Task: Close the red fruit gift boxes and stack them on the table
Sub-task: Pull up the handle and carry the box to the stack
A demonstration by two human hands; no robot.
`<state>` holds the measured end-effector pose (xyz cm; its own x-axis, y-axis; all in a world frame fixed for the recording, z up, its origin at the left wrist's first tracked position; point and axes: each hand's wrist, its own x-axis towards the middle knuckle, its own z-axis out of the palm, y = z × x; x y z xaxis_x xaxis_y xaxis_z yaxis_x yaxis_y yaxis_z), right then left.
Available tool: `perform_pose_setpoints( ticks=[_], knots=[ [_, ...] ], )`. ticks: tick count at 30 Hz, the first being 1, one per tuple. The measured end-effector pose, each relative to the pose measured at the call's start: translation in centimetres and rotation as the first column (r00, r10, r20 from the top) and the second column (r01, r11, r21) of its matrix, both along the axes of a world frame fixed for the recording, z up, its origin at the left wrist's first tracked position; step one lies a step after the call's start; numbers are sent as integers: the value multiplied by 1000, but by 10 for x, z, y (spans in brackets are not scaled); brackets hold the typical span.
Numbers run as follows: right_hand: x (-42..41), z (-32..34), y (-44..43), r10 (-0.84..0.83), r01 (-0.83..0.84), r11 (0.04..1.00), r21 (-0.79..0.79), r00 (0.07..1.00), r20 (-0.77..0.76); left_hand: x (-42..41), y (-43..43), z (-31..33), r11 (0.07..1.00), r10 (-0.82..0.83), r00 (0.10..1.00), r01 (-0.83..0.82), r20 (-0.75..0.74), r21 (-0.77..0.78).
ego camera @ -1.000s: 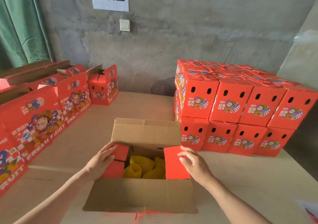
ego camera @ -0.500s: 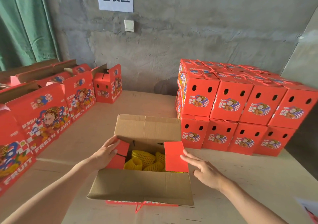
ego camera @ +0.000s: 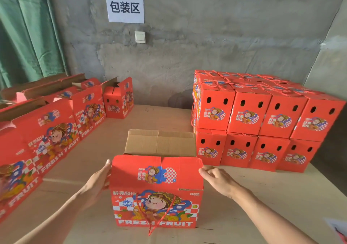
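Near flap now folded up over the fruit since half a second ago; my left hand (ego camera: 97, 182) and right hand (ego camera: 216, 178), both open, press flat on the box (ego camera: 156, 193) between them, steadying it on the counter (ego camera: 262, 197) so the far flap (ego camera: 159, 142) beyond my fingers can close next.

This is a packing area in a bare, warehouse-like room rather than a shop or a home. Well beyond the fingertips, a paper sign (ego camera: 124, 6) reading 包装区 hangs on a rough, unpainted concrete wall (ego camera: 216, 43) above a plain light switch (ego camera: 140, 37). A green curtain (ego camera: 28, 31) covers the far left. The work surface (ego camera: 262, 197) under the hands is plain board. To the right of the fingers stands a tidy two-tier stack of closed red fruit gift boxes (ego camera: 262, 120), all identical, with rope handles. To their left runs a row of the same boxes still open (ego camera: 62, 131), their flaps up.
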<state>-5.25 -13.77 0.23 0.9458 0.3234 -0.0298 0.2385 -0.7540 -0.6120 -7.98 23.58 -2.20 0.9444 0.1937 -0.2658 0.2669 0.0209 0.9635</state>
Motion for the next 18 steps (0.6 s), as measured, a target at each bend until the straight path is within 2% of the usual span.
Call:
perform_pose_setpoints(
  ticks=[4,7,11,15,18],
  knots=[
    [-5,-11,25,-142,128,988,84,969,202,-8,-9,4,987,-7,1000,6,10,160],
    [-5,-17,42,-229,188,965,182,943,243,-10,-18,5,966,-45,992,14,115,260],
    [-3,-26,49,-291,250,956,155,881,373,-8,-19,6,928,-26,985,-41,172,369],
    [-3,-37,52,-336,278,940,197,853,399,7,-19,10,888,9,980,-100,201,449],
    [-1,-36,55,-385,309,918,247,843,376,15,-23,5,711,-31,968,-155,251,686]
  ],
)
